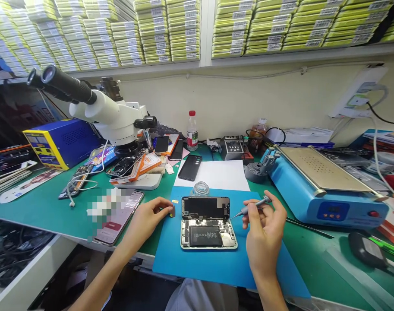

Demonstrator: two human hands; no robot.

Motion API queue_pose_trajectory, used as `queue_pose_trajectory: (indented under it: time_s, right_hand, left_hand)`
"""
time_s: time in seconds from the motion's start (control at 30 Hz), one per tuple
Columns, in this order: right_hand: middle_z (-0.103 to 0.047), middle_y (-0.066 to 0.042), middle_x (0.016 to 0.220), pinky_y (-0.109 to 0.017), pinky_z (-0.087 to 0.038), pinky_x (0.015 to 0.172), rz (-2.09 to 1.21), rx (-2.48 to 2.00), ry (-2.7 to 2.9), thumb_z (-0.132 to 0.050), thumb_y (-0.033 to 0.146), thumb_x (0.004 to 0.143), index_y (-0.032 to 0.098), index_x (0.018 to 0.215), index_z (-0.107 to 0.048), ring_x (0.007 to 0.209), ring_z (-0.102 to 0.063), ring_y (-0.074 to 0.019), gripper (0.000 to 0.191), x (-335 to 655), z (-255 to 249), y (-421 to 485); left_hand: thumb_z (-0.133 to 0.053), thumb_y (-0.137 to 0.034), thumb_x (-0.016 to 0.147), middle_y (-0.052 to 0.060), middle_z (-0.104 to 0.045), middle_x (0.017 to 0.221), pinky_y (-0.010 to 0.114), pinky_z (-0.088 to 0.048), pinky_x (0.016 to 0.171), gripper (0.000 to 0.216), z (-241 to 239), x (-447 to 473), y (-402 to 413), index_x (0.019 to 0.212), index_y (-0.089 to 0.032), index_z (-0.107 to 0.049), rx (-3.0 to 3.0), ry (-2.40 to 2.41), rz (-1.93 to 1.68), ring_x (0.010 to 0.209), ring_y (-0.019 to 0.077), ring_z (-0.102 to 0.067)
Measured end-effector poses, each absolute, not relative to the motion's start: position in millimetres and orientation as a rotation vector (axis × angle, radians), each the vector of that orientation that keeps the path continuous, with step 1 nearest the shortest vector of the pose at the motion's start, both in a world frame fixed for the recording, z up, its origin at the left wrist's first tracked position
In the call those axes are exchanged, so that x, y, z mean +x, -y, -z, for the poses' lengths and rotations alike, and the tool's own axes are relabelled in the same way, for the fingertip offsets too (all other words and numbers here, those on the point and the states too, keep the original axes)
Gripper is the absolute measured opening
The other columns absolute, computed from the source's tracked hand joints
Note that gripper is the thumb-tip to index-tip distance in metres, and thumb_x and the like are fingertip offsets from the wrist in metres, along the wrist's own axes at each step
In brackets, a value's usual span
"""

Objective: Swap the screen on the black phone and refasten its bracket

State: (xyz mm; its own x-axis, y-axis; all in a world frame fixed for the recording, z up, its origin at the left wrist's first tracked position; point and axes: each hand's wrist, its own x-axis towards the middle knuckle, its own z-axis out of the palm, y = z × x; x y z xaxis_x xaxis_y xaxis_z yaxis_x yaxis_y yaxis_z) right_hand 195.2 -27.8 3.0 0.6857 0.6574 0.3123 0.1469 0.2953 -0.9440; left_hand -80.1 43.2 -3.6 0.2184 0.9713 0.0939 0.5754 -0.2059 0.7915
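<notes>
An opened smartphone (209, 248) lies on the blue mat, its screen (206, 208) tilted up behind the body and the black battery (205, 236) exposed. My right hand (264, 229) is closed around a slim grey screwdriver (245, 210). The driver's tip points left, close to the phone's upper right corner; whether it touches cannot be made out. To the left of the phone, my left hand (153, 214) pinches a small dark piece with a yellowish spot (172, 211), too small to name. A round clear glass jar (201, 188) stands just behind the screen.
A white microscope (111, 114) rises at the back left. At the right sits a blue heating plate machine (326, 203). Another phone (125, 216) lies left of my left arm. A black phone (190, 167) rests on white paper (225, 172). A bottle (192, 131) stands behind.
</notes>
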Motion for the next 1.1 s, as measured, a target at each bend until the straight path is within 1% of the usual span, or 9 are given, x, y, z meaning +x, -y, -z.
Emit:
queue_pose_trajectory:
  time_s: [0.23, 0.4, 0.53, 0.6, 0.67, 0.77, 0.87, 1.0, 1.1]
  right_hand:
    - [-0.068, -0.003, 0.101, -0.027, -0.048, 0.053, -0.395, -1.226, 0.762, -0.068, 0.044, 0.098, 0.028, 0.144, -0.048, 0.066, -0.054, -0.0144, 0.053, 196, -2, 29]
    - [-0.065, -0.002, 0.099, -0.027, -0.047, 0.054, -0.397, -1.241, 0.743, -0.065, 0.046, 0.101, 0.029, 0.149, -0.045, 0.064, -0.052, -0.0131, 0.055, 194, -3, 29]
    - [-0.057, 0.002, 0.086, -0.027, -0.043, 0.052, -0.317, -1.265, 0.737, -0.061, 0.049, 0.103, 0.030, 0.160, -0.032, 0.060, -0.046, -0.0135, 0.067, 206, -13, 31]
    - [-0.054, 0.003, 0.081, -0.027, -0.042, 0.052, -0.249, -1.423, 0.848, -0.058, 0.052, 0.103, 0.031, 0.158, -0.038, 0.059, -0.046, -0.0148, 0.062, 225, -18, 34]
    - [-0.059, 0.000, 0.083, -0.029, -0.041, 0.053, -0.158, -1.715, 1.122, -0.054, 0.052, 0.104, 0.031, 0.145, -0.057, 0.062, -0.052, -0.0171, 0.046, 248, -21, 36]
    - [-0.068, -0.007, 0.097, -0.031, -0.045, 0.058, -0.013, -1.985, 1.652, -0.044, 0.040, 0.106, 0.027, 0.136, -0.065, 0.083, -0.065, -0.0247, 0.038, 279, -15, 37]
    - [-0.070, -0.010, 0.105, -0.035, -0.049, 0.064, 0.084, -2.003, 1.897, -0.042, 0.031, 0.105, 0.023, 0.127, -0.069, 0.097, -0.066, -0.0294, 0.036, 291, -7, 36]
    - [-0.066, -0.013, 0.118, -0.042, -0.051, 0.082, 0.222, -1.946, 1.854, -0.043, 0.035, 0.108, 0.022, 0.129, -0.067, 0.106, -0.063, -0.0323, 0.034, 271, -9, 41]
    - [-0.066, -0.007, 0.101, -0.036, -0.050, 0.079, 0.076, -1.780, 1.774, -0.046, 0.035, 0.111, 0.025, 0.117, -0.067, 0.093, -0.065, -0.0246, 0.024, 232, -18, 47]
  left_hand:
    - [-0.064, -0.043, 0.097, 0.001, -0.073, 0.103, 0.032, -0.044, 0.070, 0.022, 10, -73, -45, 0.089, -0.028, -0.079, 1.998, -1.443, -0.864, 0.073, 0.0185, -0.057]
    - [-0.057, -0.049, 0.103, 0.002, -0.073, 0.108, 0.032, -0.047, 0.070, 0.029, 17, -77, -41, 0.103, -0.027, -0.076, 1.967, -1.440, -0.929, 0.077, 0.0196, -0.060]
    - [-0.051, -0.055, 0.106, 0.003, -0.073, 0.110, 0.031, -0.047, 0.073, 0.035, 15, -76, -35, 0.112, -0.027, -0.072, 1.936, -1.447, -0.983, 0.088, 0.0217, -0.064]
    - [-0.046, -0.057, 0.108, 0.002, -0.073, 0.105, 0.031, -0.047, 0.072, 0.039, 13, -75, -33, 0.114, -0.028, -0.070, 1.924, -1.451, -0.990, 0.088, 0.0217, -0.064]
    - [-0.044, -0.059, 0.108, 0.002, -0.071, 0.101, 0.031, -0.046, 0.071, 0.040, 13, -73, -31, 0.118, -0.028, -0.068, 1.915, -1.449, -0.991, 0.083, 0.0209, -0.062]
    - [-0.051, -0.060, 0.104, 0.001, -0.069, 0.100, 0.030, -0.045, 0.067, 0.040, 12, -72, -30, 0.124, -0.028, -0.066, 1.928, -1.432, -0.988, 0.077, 0.0196, -0.058]
    - [-0.052, -0.058, 0.104, 0.000, -0.069, 0.107, 0.029, -0.043, 0.066, 0.039, 11, -67, -27, 0.131, -0.032, -0.064, 1.975, -1.398, -0.948, 0.079, 0.0185, -0.056]
    - [-0.050, -0.055, 0.106, -0.003, -0.071, 0.114, 0.029, -0.042, 0.069, 0.038, 7, -58, -26, 0.137, -0.036, -0.061, 1.933, -1.343, -0.860, 0.074, 0.0171, -0.052]
    - [-0.055, -0.054, 0.103, -0.003, -0.073, 0.109, 0.029, -0.040, 0.068, 0.039, 4, -50, -29, 0.137, -0.036, -0.063, 1.896, -1.343, -0.813, 0.067, 0.0171, -0.048]
